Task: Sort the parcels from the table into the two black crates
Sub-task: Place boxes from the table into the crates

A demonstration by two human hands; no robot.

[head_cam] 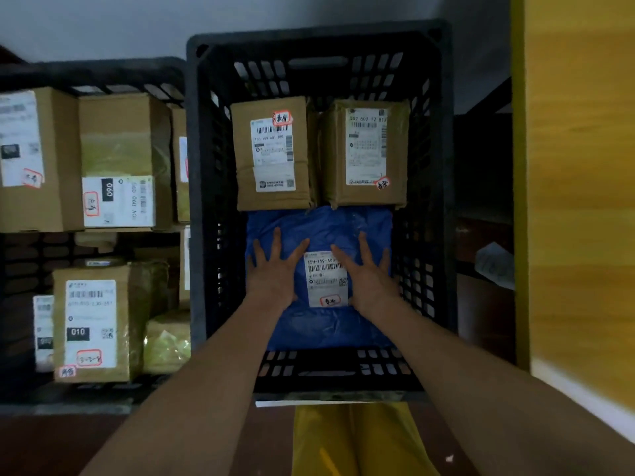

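A blue plastic mailer (319,324) with a white label lies flat in the near half of the right black crate (202,201). My left hand (273,269) and my right hand (366,276) both press on it with fingers spread straight, one on each side of the label. Two cardboard parcels fill the far half: one on the left (271,152), one on the right (366,152). The left black crate (92,75) holds several labelled cardboard boxes.
A yellow-wood table edge (580,201) runs down the right side. A dark shelf (484,235) with a pale packet sits between it and the crate. Yellow trouser legs (357,441) show below the crate's near rim.
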